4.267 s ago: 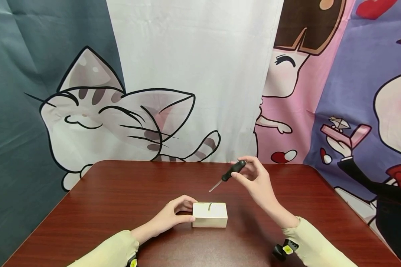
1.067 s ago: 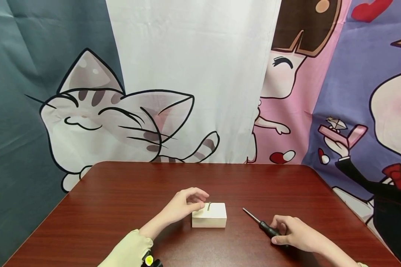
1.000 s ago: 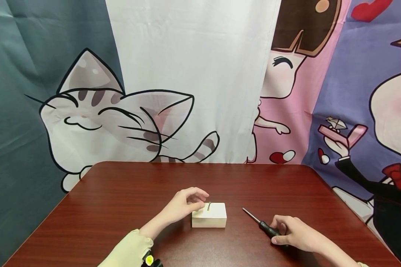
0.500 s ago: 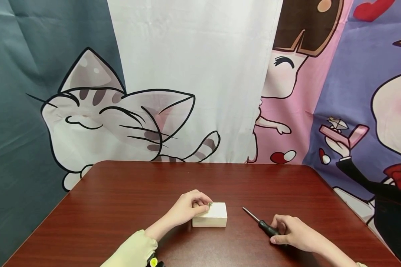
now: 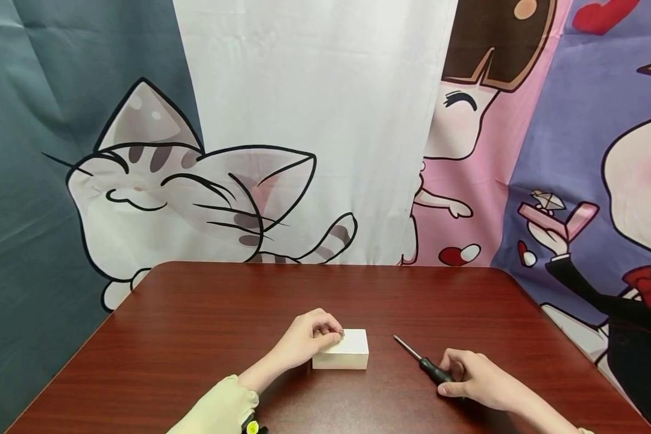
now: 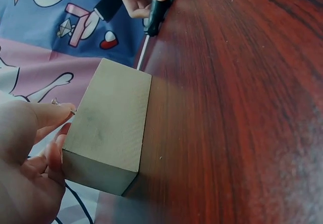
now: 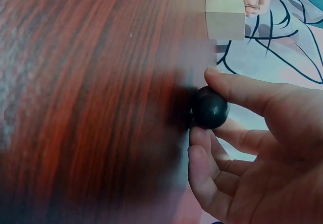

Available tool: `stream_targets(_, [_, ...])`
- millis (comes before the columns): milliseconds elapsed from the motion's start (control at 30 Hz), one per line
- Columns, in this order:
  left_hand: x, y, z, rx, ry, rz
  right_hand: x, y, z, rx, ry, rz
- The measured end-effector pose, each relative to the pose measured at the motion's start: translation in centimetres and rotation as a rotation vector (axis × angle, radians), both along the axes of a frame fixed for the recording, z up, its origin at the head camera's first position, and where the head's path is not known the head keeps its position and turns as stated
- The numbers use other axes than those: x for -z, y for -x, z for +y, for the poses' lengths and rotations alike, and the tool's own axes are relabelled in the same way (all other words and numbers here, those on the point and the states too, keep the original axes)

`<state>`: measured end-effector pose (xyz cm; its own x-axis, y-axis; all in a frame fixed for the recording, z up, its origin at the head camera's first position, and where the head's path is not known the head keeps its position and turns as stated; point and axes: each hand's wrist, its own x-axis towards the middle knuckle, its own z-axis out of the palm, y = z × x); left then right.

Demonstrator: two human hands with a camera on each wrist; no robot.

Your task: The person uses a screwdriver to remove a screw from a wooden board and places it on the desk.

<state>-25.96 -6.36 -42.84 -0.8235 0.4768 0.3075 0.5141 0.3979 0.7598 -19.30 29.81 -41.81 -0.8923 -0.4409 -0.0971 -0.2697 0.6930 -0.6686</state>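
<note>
A pale wooden block [image 5: 346, 360] lies on the table, its top face up in the head view. My left hand [image 5: 305, 339] is over the block's left side, thumb and forefinger pinching a small metal screw [image 5: 342, 332] that stands at its top. Most of the screw is hidden behind those fingers; its end [image 6: 73, 112] peeks out past the thumb in the left wrist view. To the right, my right hand [image 5: 480, 380] holds a screwdriver [image 5: 433, 370] by its black handle, low over the table, the shaft pointing up and left. The rounded handle end [image 7: 210, 108] faces the right wrist camera.
The reddish-brown wooden table [image 5: 239, 295] reaches back to a cartoon-printed cloth [image 5: 325, 120] hanging behind it. A dark band with a yellow-marked device [image 5: 252, 427] is on the left wrist.
The right hand has lowered the screwdriver from above the block to the table's right. The left hand has moved from the block's side up to the screw and now pinches it.
</note>
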Motion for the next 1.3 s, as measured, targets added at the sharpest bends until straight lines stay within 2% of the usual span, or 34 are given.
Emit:
stream_targets(367, [-0.15,-0.16,0.06,-0.024,-0.023,-0.027,0.03,-0.06,-0.17,0.011,-0.027,0.018])
stream_targets(667, [-0.39,-0.3,0.25,-0.066,-0.022,-0.017,0.18,0.0,-0.2,0.014,-0.028,0.038])
stream_targets(1000, [-0.14,-0.39,0.52,-0.123,-0.046,-0.006,0.24,-0.02,-0.32,0.02,-0.035,0.049])
stream_targets(1300, [0.1,-0.26,0.6,-0.147,-0.066,0.011,0.19,-0.03,-0.48,0.025,-0.04,0.053])
